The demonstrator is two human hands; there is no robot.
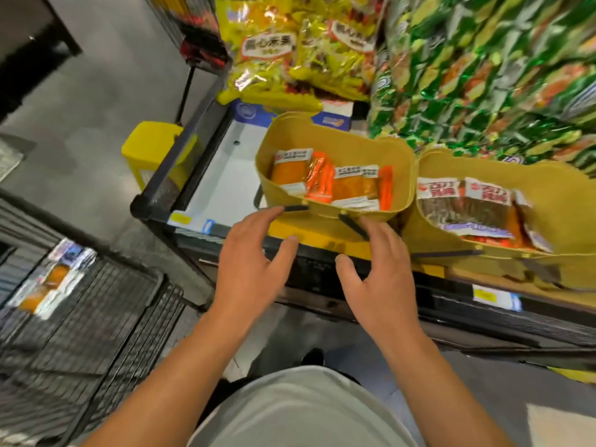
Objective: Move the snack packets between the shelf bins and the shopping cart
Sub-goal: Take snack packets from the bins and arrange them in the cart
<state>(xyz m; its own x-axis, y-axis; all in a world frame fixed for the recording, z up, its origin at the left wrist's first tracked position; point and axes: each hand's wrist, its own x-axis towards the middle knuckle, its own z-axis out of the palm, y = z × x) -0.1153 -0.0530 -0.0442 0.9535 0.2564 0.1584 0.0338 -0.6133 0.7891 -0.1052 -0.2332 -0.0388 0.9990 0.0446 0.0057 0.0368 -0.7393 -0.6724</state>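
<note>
A yellow shelf bin (329,130) stands on the shelf and holds several orange snack packets (338,185). To its right a second yellow bin (548,175) holds dark packets with red and white labels (467,204). My left hand (251,262) hovers just below the first bin's front rim, fingers spread, holding nothing. Beside it my right hand (377,272) is spread too, its fingertips near the bin's front wall. At the lower left a black wire shopping cart (106,317) holds a few orange packets (48,285).
Yellow snack bags (290,53) and green snack bags (483,66) are stacked at the back of the shelf. A white shelf surface (225,175) lies left of the first bin. A yellow stool-like object (148,146) stands on the grey floor.
</note>
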